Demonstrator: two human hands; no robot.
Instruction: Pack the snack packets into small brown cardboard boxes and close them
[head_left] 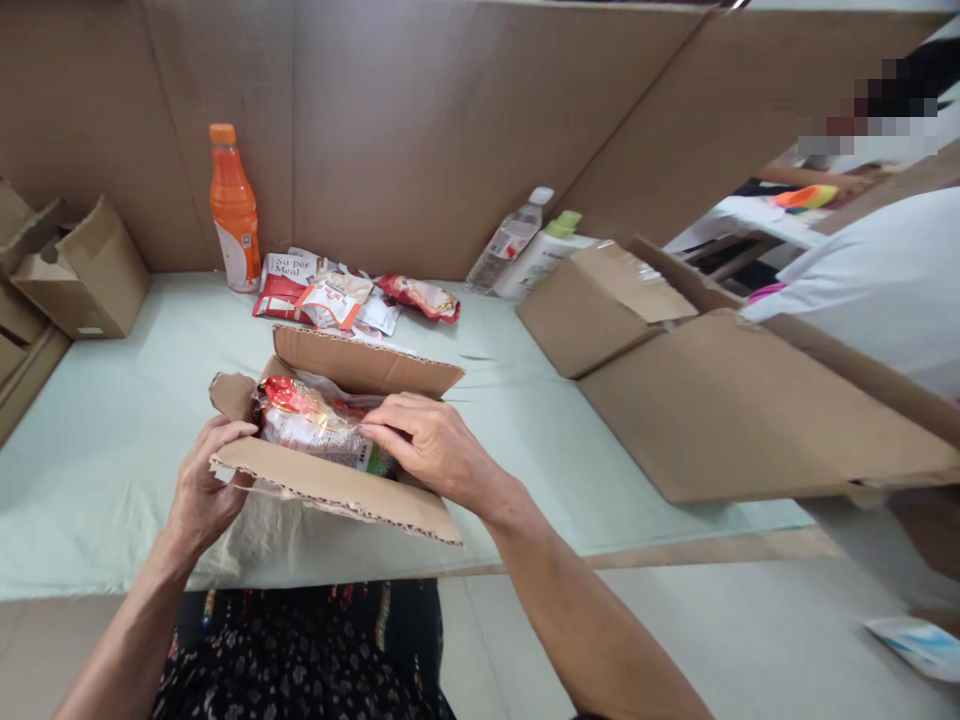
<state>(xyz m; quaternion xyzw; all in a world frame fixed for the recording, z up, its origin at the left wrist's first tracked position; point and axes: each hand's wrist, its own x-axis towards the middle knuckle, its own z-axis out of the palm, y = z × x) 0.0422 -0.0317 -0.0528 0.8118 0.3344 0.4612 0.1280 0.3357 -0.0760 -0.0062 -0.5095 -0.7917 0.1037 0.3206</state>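
My left hand [206, 480] pinches the near flap of the small cardboard box [352, 365] to steady it, while my right hand [424, 440] lies spread, fingers loose, pressing the noodle packet [311, 420] beneath it down inside

A small open cardboard box [337, 480] (flaps raised) holds a red-and-white snack packet [311, 420] lying flat.

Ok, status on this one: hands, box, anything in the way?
Left hand gripping the near flap. Right hand pressing a snack packet into the open carton. More packets behind, not blocking.
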